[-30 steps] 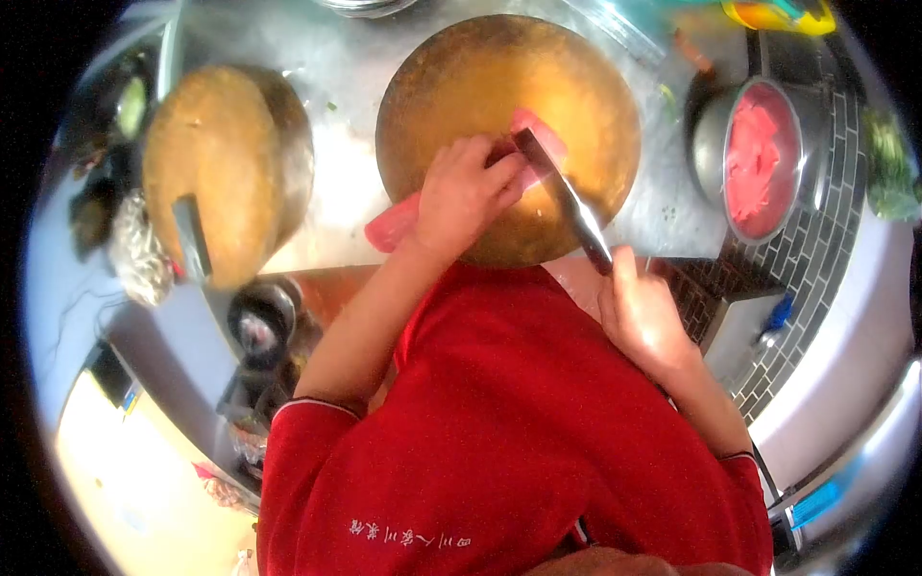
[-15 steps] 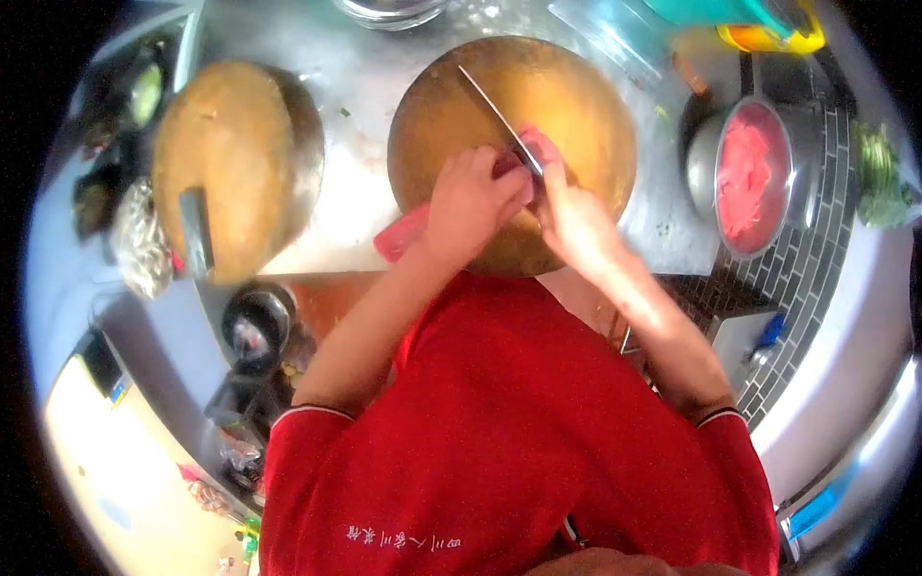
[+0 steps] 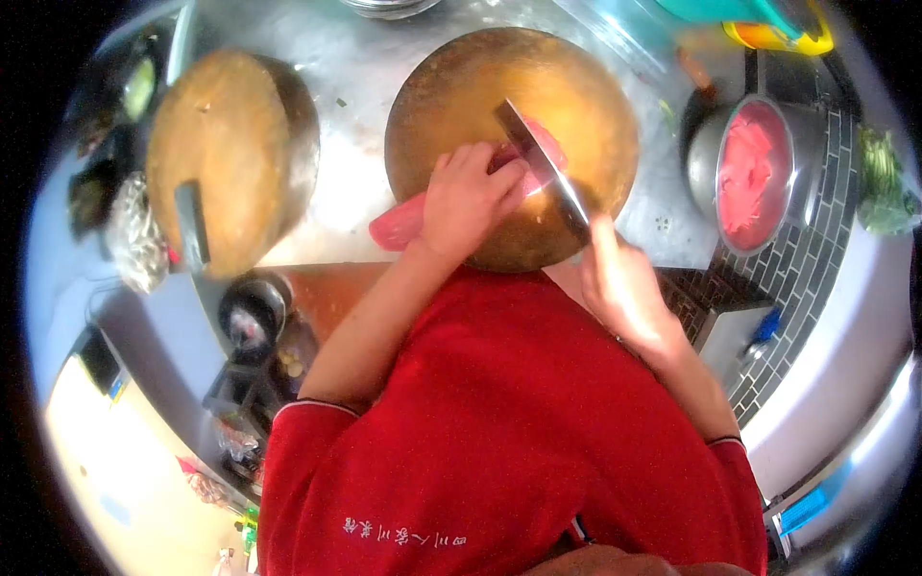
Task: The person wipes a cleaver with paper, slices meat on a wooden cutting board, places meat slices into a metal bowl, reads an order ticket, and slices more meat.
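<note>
A long piece of red meat (image 3: pixel 396 225) lies across the front of a round wooden chopping board (image 3: pixel 451 86), its left end sticking out past the rim. My left hand (image 3: pixel 471 200) is closed over the meat, fingers curled on top. My right hand (image 3: pixel 622 288) is wrapped round the handle of a cleaver (image 3: pixel 545 163). The blade slants from upper left to lower right, against the meat just right of my left fingers. Some meat (image 3: pixel 547 142) shows beyond the blade.
On the left stands a second round board (image 3: pixel 226 144) with a knife (image 3: pixel 191 226) on it. To the right, a metal bowl (image 3: pixel 789 173) holds pieces of pink meat (image 3: pixel 744 178). Both boards stand on a metal counter (image 3: pixel 351 144). A yellow and teal item (image 3: pixel 768 36) is at the top right.
Since half a second ago, my right hand has moved down and right, away from my left hand, and the cleaver has shifted the same way. My left hand stays on the meat.
</note>
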A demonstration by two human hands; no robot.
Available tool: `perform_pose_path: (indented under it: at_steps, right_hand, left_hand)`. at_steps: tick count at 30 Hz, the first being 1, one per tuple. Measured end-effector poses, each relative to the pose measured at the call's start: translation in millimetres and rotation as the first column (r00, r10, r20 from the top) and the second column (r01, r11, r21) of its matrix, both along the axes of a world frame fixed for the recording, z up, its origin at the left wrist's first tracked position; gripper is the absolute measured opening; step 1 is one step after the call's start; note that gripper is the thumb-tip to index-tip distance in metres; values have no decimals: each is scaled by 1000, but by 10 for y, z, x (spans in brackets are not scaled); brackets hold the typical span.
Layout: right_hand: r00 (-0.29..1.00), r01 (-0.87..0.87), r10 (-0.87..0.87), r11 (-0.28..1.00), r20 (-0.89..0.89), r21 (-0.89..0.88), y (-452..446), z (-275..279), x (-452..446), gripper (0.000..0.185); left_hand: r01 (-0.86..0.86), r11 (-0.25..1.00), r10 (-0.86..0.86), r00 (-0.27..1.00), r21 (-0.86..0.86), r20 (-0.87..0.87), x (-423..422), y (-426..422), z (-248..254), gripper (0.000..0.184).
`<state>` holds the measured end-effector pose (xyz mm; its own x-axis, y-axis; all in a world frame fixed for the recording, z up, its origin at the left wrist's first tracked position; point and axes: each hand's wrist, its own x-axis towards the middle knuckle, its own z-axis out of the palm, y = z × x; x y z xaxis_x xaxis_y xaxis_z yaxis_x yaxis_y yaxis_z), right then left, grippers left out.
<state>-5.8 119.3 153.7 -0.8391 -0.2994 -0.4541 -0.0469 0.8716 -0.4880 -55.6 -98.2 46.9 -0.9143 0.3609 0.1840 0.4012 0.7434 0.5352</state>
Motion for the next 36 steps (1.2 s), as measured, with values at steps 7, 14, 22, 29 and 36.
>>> perform_pose_path:
  at_steps: [7,14,22,29,36]
  right_hand:
    - [996,28,-37,995,87,95,90,126,227,26]
    - [989,27,-26,1000,145,-9,-100,-448,-234,29]
    - [997,-15,14,1000,82,11,-197,-179,-291,37]
    - [987,12,-24,997,158,73,63,162,172,29]
    - [998,-15,12,999,65,36,-388,-592,-532,35]
  left_hand:
    - [20,994,-21,1000,108,12,-36,-14,-103,20]
    - [34,985,-43,998,171,47,-93,-40,-100,22]
    - [37,984,-37,999,172,-5,-96,-67,-120,21]
    - [48,983,-47,999,175,-10,-14,-49,-109,22]
    - [25,985,-28,1000,171,11,-73,-64,-79,23]
